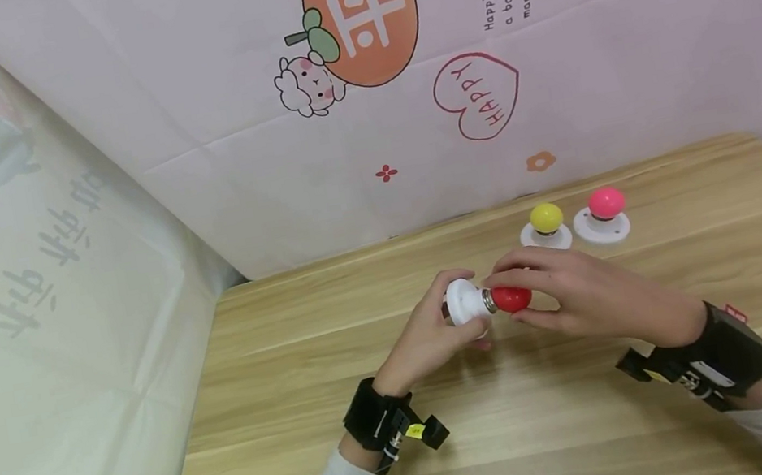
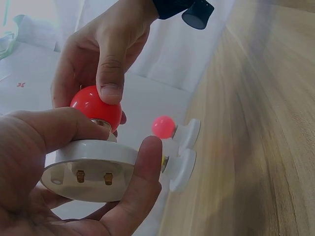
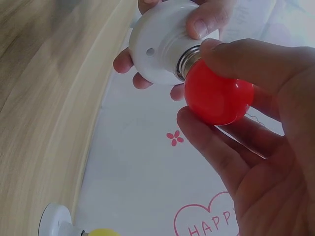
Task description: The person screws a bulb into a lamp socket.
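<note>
Held up over the table, a white round lamp holder point(image 1: 465, 303) is gripped round its base by my left hand point(image 1: 433, 336). Its flat underside with two brass terminals shows in the left wrist view. My right hand point(image 1: 570, 291) pinches a red light bulb point(image 1: 512, 298) between thumb and fingers. The bulb's metal screw base point(image 3: 189, 61) sits at the mouth of the holder's socket, with part of the thread still showing. In the right wrist view the left fingers wrap the holder's rim, and the right thumb lies along the bulb near its metal base.
Toward the back of the wooden table point(image 1: 289, 415) stand two more white holders, one with a yellow bulb point(image 1: 546, 218), the other with a pink bulb point(image 1: 607, 203). A printed white cloth point(image 1: 257, 198) hangs behind the table, and another cloth point(image 1: 50, 344) hangs at the left.
</note>
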Demonstrator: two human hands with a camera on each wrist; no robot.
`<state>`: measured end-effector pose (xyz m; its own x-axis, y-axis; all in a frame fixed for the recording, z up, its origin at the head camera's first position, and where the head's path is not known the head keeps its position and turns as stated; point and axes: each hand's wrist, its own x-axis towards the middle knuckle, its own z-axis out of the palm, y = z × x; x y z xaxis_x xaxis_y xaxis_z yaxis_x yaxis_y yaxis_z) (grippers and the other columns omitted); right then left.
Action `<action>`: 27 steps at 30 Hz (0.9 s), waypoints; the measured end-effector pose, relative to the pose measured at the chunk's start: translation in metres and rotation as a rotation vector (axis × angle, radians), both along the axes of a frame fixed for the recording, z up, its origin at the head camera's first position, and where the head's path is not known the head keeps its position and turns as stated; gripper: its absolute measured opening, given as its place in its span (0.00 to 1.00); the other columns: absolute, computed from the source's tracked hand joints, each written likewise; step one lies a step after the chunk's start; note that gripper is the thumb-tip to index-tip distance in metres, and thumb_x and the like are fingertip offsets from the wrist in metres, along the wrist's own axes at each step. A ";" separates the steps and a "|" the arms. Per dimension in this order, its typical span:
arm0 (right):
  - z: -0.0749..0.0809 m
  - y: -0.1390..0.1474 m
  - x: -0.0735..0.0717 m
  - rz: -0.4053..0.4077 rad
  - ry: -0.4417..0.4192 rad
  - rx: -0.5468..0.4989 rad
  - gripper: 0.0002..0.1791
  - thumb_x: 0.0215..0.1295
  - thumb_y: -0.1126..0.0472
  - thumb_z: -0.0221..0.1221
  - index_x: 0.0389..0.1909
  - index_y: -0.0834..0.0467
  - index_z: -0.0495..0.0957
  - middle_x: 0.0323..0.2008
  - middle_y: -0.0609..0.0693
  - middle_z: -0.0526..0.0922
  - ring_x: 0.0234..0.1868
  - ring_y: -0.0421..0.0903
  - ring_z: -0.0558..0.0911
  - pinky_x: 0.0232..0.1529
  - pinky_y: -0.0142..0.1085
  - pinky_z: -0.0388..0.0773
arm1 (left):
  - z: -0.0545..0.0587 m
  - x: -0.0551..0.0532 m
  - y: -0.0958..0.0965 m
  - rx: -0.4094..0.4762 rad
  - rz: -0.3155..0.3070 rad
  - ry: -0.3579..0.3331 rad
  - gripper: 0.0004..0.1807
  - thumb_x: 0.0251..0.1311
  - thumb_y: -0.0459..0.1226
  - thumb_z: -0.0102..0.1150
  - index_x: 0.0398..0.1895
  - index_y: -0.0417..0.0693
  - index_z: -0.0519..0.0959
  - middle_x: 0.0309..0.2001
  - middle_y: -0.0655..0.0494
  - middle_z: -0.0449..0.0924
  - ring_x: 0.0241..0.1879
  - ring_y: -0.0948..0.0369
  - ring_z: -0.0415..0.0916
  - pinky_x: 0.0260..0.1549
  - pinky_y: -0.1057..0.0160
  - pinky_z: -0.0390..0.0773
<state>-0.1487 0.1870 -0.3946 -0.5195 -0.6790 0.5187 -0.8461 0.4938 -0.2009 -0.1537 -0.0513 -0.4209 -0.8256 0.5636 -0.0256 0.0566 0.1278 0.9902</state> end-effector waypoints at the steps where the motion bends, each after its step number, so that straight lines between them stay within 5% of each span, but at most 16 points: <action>1: 0.000 0.000 0.000 0.000 -0.007 0.001 0.28 0.48 0.57 0.71 0.53 0.54 0.79 0.50 0.46 0.78 0.49 0.40 0.75 0.46 0.36 0.83 | 0.000 0.000 0.000 -0.001 0.000 0.002 0.32 0.58 0.32 0.62 0.64 0.59 0.63 0.51 0.49 0.69 0.35 0.45 0.82 0.37 0.48 0.85; 15: -0.003 -0.003 0.002 -0.020 -0.016 -0.023 0.25 0.52 0.54 0.70 0.51 0.57 0.80 0.48 0.47 0.80 0.44 0.39 0.78 0.41 0.36 0.85 | -0.003 -0.001 -0.001 -0.013 -0.002 0.094 0.31 0.58 0.31 0.62 0.64 0.56 0.64 0.49 0.49 0.69 0.35 0.42 0.81 0.32 0.47 0.86; 23: -0.003 -0.007 0.005 -0.070 -0.053 -0.025 0.26 0.53 0.52 0.70 0.52 0.58 0.79 0.44 0.45 0.82 0.38 0.36 0.78 0.35 0.29 0.84 | 0.022 0.010 -0.002 -0.070 0.018 0.129 0.31 0.58 0.27 0.61 0.64 0.48 0.64 0.49 0.47 0.70 0.35 0.57 0.80 0.31 0.56 0.87; 27: -0.003 -0.008 0.006 -0.078 -0.061 -0.029 0.27 0.54 0.50 0.69 0.53 0.59 0.79 0.43 0.46 0.82 0.36 0.36 0.78 0.32 0.26 0.83 | 0.027 0.012 -0.003 -0.059 0.018 0.136 0.30 0.57 0.25 0.60 0.63 0.46 0.65 0.49 0.47 0.69 0.37 0.56 0.78 0.32 0.51 0.86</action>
<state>-0.1425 0.1789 -0.3973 -0.6016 -0.6206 0.5028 -0.7909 0.5510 -0.2662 -0.1418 -0.0542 -0.3941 -0.8336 0.5497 0.0541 0.1866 0.1879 0.9643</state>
